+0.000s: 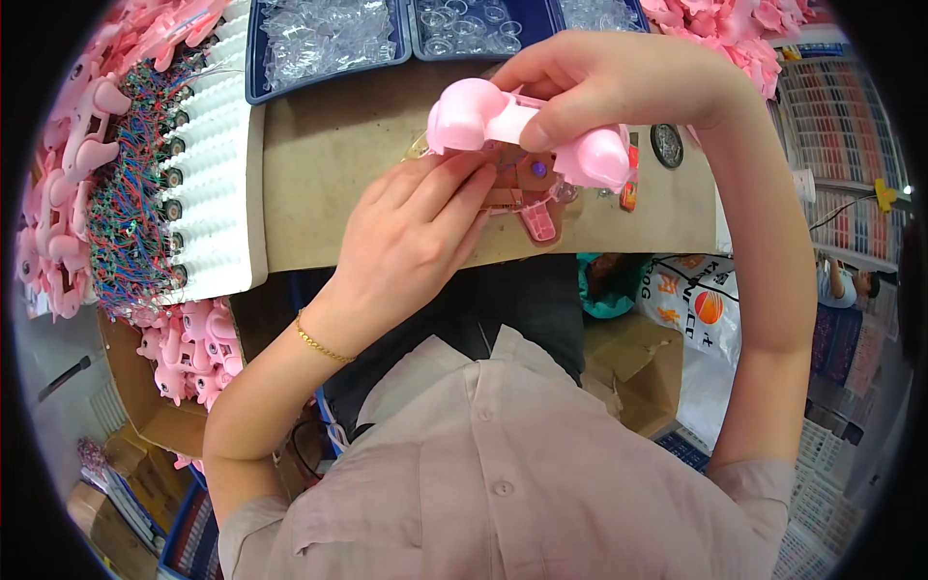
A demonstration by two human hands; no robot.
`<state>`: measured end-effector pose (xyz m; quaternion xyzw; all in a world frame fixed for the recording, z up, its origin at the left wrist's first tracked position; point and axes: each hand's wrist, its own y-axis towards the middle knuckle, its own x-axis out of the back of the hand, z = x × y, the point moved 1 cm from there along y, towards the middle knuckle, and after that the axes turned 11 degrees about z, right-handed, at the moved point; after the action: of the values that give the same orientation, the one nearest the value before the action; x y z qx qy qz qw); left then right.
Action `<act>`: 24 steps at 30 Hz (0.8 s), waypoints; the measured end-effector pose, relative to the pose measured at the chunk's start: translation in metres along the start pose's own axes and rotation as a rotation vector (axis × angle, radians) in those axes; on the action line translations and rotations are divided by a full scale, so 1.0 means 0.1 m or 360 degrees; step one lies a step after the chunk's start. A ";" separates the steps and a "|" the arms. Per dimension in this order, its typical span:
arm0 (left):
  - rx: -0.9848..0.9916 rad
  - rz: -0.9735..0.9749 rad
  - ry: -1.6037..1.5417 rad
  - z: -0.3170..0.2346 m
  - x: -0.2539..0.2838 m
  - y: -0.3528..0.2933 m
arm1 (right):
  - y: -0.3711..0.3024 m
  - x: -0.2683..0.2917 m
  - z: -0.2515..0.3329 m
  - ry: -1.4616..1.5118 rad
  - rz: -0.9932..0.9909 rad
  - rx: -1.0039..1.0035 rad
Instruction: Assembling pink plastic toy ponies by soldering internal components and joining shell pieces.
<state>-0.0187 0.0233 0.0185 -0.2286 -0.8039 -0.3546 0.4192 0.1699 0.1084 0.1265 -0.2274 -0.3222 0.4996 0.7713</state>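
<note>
Pink and glossy, a two-lobed plastic shell (pixel 467 111) is held above the worktop (pixel 333 179), pinched between the thumb and fingers of the right hand (pixel 619 82). Just below it lies the left hand (pixel 406 232), its fingertips partly hidden; whether they grip anything, I cannot tell. Near them is a small pink piece (pixel 538 222). Blue trays (pixel 290 89) hold clear parts (pixel 329 39); tangled wires (pixel 135 193) lie along a white ribbed sheet (pixel 227 193) at left.

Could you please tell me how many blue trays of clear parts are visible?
3, along the picture's top edge: left tray, middle tray, and right tray, partly behind the right hand. More may lie out of view.
</note>
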 end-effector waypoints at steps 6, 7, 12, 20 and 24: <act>0.0004 0.0097 0.0154 -0.07 0.02 -0.01 | 0.02 0.01 -0.04 -0.0218 0.0023 -0.0087; 0.0016 0.0116 0.0254 -0.11 0.04 0.01 | 0.02 0.01 -0.02 -0.0191 0.0041 -0.0135; -0.0037 0.0434 0.0655 -0.31 0.11 0.02 | -0.07 0.11 0.13 -0.0001 0.0337 -0.0203; -0.0238 0.0778 0.1307 -0.49 0.10 0.11 | -0.11 -0.25 0.21 -0.1003 -0.0378 -0.0382; -0.0230 0.0862 0.1442 -0.54 0.04 0.14 | -0.11 0.10 0.17 -0.0133 0.0329 -0.0206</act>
<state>0.0159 -0.0088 0.0481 -0.2804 -0.4280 -0.3514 0.7840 0.1678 0.1133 0.1482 -0.2877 -0.3605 0.5636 0.6853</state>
